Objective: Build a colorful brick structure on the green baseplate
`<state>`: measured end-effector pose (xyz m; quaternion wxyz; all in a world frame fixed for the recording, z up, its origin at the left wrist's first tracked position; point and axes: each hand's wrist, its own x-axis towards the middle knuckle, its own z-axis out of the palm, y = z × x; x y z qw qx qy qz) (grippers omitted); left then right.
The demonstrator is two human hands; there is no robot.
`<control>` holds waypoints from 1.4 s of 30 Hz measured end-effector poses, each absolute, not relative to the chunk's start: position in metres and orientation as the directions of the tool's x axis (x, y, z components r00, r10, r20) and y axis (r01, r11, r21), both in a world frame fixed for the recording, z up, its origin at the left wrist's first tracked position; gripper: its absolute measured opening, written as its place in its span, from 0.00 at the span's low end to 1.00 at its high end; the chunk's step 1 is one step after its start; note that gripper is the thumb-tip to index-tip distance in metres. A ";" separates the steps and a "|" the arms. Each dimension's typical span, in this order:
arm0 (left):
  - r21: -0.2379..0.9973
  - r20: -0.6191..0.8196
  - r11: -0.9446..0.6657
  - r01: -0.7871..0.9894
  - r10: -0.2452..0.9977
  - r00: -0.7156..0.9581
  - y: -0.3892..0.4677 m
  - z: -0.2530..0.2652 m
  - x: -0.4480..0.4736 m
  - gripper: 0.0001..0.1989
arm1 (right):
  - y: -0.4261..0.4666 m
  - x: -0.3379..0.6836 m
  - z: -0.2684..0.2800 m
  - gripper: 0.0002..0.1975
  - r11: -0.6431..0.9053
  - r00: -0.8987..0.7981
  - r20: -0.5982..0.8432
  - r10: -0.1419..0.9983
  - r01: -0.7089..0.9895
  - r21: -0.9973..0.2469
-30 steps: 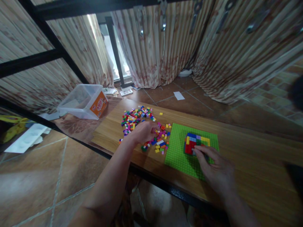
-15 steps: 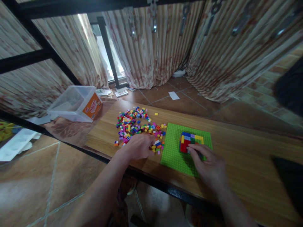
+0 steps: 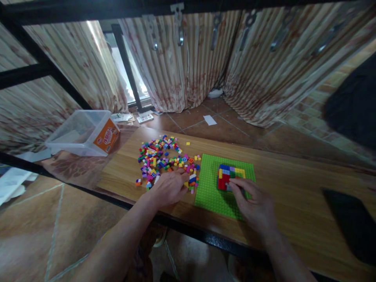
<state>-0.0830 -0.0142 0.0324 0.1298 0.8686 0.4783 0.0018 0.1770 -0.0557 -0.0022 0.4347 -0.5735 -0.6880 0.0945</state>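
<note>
Brick build, one: on green baseplate, one. Right hand: at the build, as a second ago; whether clamped, cannot tell. Left hand: shifted from mid-pile to the near edge of the loose bricks, too many to count; grip hidden. Clear bin, one.

Tabletop lies open between green baseplate and black slab.

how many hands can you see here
2: the left hand at the loose bricks, the right hand at the brick block on the green board. No others show.
</note>
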 end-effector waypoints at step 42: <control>0.824 -0.308 0.506 -0.255 0.777 0.549 -0.010 0.018 0.016 0.15 | -0.054 0.181 0.011 0.09 0.362 0.006 0.437 0.899 0.549 -0.753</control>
